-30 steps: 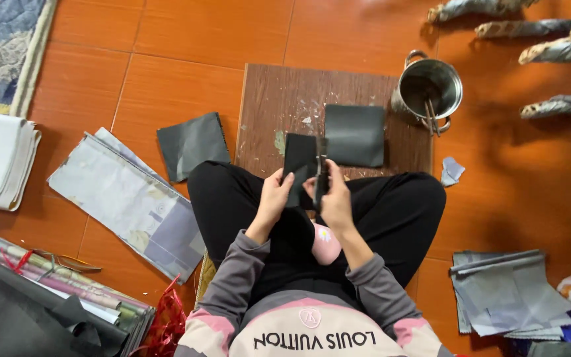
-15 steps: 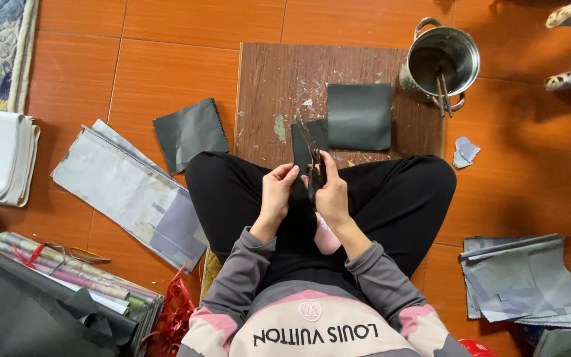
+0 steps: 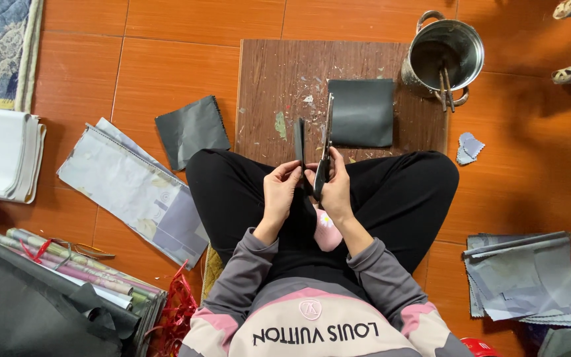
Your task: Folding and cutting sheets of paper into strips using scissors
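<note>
**Grip closing on scissors, dark piece now standing on edge**

Gripping both items over the lap: the right hand (image 3: 336, 190) is wrapped shut around the handles of the scissors (image 3: 326, 142), blades pointing toward 12 o'clock, while the left hand (image 3: 281, 190) is pinching the lower end of a dark fabric piece (image 3: 299, 140) between thumb and fingers.

- Change since half a second ago: the dark piece, then showing more of its face, is now turning edge-on to the camera and reading as a thin upright strip. The scissor blades are sitting just beside it at 3 o'clock, nearly parallel, tips close together.
- Whether the blades are biting the fabric or only lying alongside, I cannot tell; the gap is too narrow to read.
- Judgement: the hands are lining up piece and blade for trimming along an edge; cutting work is under way, not finished.

Surroundings: a wooden board (image 3: 279, 73) serving as worktop is lying on the tiled floor at 12 o'clock, speckled with scraps and carrying a dark square (image 3: 361, 112). A metal pot (image 3: 445, 53) is standing at 1 o'clock. Another dark sheet (image 3: 190, 129) is lying at 10 o'clock, a small pale offcut (image 3: 468, 147) at 3 o'clock.
</note>
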